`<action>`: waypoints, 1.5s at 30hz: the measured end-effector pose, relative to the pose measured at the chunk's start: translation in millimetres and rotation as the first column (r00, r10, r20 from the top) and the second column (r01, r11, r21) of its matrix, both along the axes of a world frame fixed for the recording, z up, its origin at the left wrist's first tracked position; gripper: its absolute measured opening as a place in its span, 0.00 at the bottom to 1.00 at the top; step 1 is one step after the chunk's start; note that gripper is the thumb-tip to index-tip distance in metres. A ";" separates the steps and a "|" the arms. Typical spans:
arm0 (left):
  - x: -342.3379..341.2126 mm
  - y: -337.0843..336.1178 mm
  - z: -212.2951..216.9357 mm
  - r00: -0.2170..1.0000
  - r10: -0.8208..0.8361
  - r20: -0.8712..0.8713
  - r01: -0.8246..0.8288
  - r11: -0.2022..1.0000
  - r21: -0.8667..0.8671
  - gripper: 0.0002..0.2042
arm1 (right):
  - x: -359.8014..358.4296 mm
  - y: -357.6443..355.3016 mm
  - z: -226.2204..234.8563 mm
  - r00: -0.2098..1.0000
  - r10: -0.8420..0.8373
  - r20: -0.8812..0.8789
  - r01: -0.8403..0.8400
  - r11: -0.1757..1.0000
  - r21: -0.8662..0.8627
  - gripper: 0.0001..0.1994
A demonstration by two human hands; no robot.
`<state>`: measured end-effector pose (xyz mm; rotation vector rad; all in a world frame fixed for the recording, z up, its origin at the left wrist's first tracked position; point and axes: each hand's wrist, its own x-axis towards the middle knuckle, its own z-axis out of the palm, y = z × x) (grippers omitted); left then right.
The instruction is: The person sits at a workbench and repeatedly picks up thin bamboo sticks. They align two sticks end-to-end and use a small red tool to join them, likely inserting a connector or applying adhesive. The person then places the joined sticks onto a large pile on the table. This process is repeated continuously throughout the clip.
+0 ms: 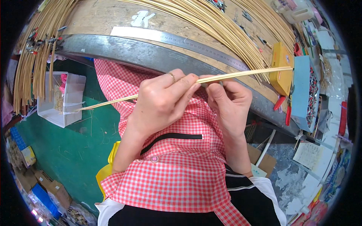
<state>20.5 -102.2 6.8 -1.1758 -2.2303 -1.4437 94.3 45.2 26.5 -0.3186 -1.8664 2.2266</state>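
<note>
At far left a clear plastic box (62, 98) stands on the green floor (75, 150), with cardboard cartons (49, 184) further down by the rim. Bundled thin sticks (37, 56) hang over the edge of the wooden table (113, 19).

The left hand (160, 101) is closed around a pale bamboo strip (245, 73), fingers curled over it, a ring on one finger. The strip runs from lower left, above a red checked apron (169, 165), up to the right. The right hand (228, 100) pinches the same strip just beside the left; thumb and fingertips meet on it.

In my judgement the work goes best with both grips close together, the strip kept straight and level, and pressure light enough that it does not split.

A steel ruler (181, 40) lies on the table beyond the hands. Right of them a flat yellow tin (282, 67) rests at the table edge, touching the strip's far end. Beside it stands an open blue box (307, 94) of small parts, red-handled pliers (283, 107) below. Papers and coloured packets crowd the far right, too blurred to make out.
</note>
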 end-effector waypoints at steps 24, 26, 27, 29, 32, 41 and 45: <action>-0.3 5.3 -5.5 0.995 -0.093 0.048 0.095 0.995 -0.032 0.12 | 0.7 5.0 -5.0 0.973 -0.227 0.025 0.226 0.973 0.044 0.07; -3.5 1.5 -1.4 0.994 -0.079 0.079 0.084 0.995 -0.060 0.12 | -0.8 5.9 -7.0 0.955 -0.294 0.034 0.295 0.955 -0.026 0.06; -6.6 -2.4 0.8 0.993 -0.058 0.102 0.065 0.995 -0.075 0.12 | -1.8 9.0 -7.1 0.954 -0.300 0.019 0.300 0.953 -0.045 0.06; -17.1 -14.4 3.7 0.995 -0.008 0.101 0.018 0.995 -0.097 0.12 | -2.8 18.3 -6.3 0.949 -0.314 -0.011 0.312 0.946 -0.083 0.07; -36.0 -37.7 2.7 0.991 0.047 0.122 -0.038 0.996 -0.076 0.10 | -6.2 30.7 -0.9 0.939 -0.343 -0.033 0.338 0.935 -0.111 0.08; -43.3 -56.8 -4.4 0.934 0.020 0.356 0.028 0.991 -0.131 0.06 | -5.6 65.5 3.1 0.938 -0.343 -0.051 0.333 0.932 -0.142 0.10; -38.2 -50.5 -3.0 0.905 -0.043 0.424 0.096 0.990 -0.106 0.05 | -2.5 76.0 3.7 0.933 -0.351 -0.077 0.339 0.931 -0.136 0.12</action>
